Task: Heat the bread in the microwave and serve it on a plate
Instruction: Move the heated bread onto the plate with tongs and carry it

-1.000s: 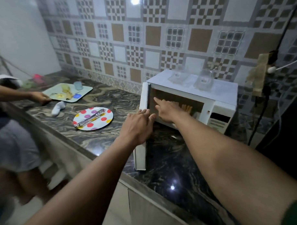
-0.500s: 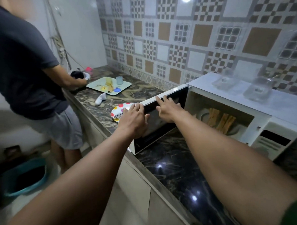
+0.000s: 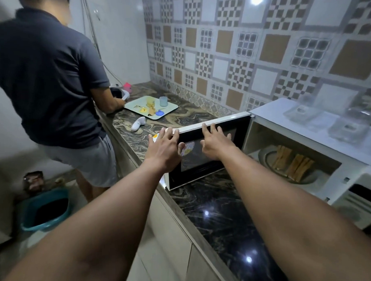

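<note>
Now the white microwave (image 3: 289,117) stands open at right, its door (image 3: 210,162) swung out leftward. Our left hand (image 3: 163,147) and right hand (image 3: 215,144) rest spread-fingered on the door's top edge. The bread slices (image 3: 295,167) sit inside on the turntable (image 3: 265,156), rightward of both hands, nearer the right one, long axes running front-to-back.

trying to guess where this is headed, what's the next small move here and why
Probably swing the microwave door shut: the left hand and right hand lie flat on its top edge, it stands wide open, and the bread slices already sit on the turntable inside, so heating cannot start.
</note>
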Motion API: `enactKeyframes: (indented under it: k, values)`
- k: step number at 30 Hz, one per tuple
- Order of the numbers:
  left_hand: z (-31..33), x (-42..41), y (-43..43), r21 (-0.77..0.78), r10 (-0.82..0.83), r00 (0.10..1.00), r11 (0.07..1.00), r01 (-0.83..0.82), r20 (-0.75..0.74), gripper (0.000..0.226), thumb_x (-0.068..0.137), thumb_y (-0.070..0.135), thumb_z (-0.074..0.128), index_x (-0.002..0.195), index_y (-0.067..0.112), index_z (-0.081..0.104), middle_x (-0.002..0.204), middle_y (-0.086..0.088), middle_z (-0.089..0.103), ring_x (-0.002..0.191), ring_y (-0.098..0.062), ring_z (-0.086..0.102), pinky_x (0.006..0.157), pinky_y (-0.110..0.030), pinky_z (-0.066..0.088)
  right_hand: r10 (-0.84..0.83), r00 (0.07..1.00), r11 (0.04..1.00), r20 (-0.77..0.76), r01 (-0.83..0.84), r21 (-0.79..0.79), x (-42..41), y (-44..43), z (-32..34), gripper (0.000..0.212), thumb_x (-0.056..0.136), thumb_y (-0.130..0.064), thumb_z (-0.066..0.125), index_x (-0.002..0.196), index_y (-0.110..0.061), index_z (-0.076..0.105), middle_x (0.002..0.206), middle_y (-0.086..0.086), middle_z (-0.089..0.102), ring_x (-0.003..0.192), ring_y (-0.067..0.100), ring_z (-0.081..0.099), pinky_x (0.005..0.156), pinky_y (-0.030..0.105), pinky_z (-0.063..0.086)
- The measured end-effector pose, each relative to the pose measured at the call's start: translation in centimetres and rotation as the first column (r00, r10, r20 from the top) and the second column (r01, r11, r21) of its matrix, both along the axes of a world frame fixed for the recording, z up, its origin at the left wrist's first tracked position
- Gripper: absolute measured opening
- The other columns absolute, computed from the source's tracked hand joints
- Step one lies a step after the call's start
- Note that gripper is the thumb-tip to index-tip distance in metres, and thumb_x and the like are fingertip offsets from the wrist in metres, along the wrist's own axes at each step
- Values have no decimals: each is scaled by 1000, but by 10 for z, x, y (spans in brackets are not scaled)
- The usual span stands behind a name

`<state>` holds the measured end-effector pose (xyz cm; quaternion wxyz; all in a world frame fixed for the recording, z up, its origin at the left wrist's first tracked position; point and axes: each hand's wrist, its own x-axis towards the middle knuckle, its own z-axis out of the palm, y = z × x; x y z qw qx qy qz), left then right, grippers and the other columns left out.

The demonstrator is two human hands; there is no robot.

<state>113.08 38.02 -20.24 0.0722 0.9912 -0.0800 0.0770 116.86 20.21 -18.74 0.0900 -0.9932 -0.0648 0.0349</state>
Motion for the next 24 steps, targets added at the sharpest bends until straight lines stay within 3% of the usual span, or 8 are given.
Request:
enactKeyframes:
  k: [9, 17, 19, 21, 24]
  values:
    - [4, -1, 9, -24, 11, 1000, 1000, -12, -16, 56, 106, 45, 23, 158, 22, 20, 166, -9, 15, 154, -29, 10, 120, -61, 12, 4, 1000, 1000, 2, -4, 1, -6, 5, 6, 69, 104, -44, 32, 158, -15, -1, 164, 13, -8, 151, 34, -7, 117, 63, 5]
    - [14, 3, 24, -33, -46, 997, 999, 44, -68, 54, 106, 47, 21, 157, 27, 24, 166, -5, 19, 153, -29, 13, 118, -59, 19, -11, 1000, 1000, 6, 11, 4, -9, 22, 16, 68, 103, -47, 33, 157, -13, 11, 165, 12, 4, 151, 32, -1, 116, 64, 9]
    - [15, 5, 30, -4, -82, 996, 997, 82, -47, 51, 106, 46, 22, 153, 26, 32, 158, -6, 34, 149, -31, 24, 113, -57, 30, -22, 1000, 1000, 0, 22, 10, -11, 26, 15, 68, 103, -47, 32, 157, -12, 10, 165, 12, 3, 151, 32, 0, 116, 64, 9]
    - [15, 8, 36, 34, -139, 990, 990, 138, 19, 46, 106, 45, 23, 142, 24, 42, 135, -6, 51, 134, -30, 42, 100, -50, 43, -40, 999, 999, 11, 39, 19, -10, 29, 14, 68, 103, -47, 31, 157, -11, 13, 164, 12, 6, 151, 32, 2, 116, 64, 11]
    - [14, 16, 45, 7, -218, 971, 976, 218, 99, 46, 104, 48, 22, 130, 25, 53, 118, -3, 60, 116, -26, 56, 90, -43, 50, -81, 996, 997, 38, 80, 17, -7, 34, 16, 64, 102, -48, 31, 154, -12, 22, 162, 12, 16, 149, 33, 8, 114, 65, 14]
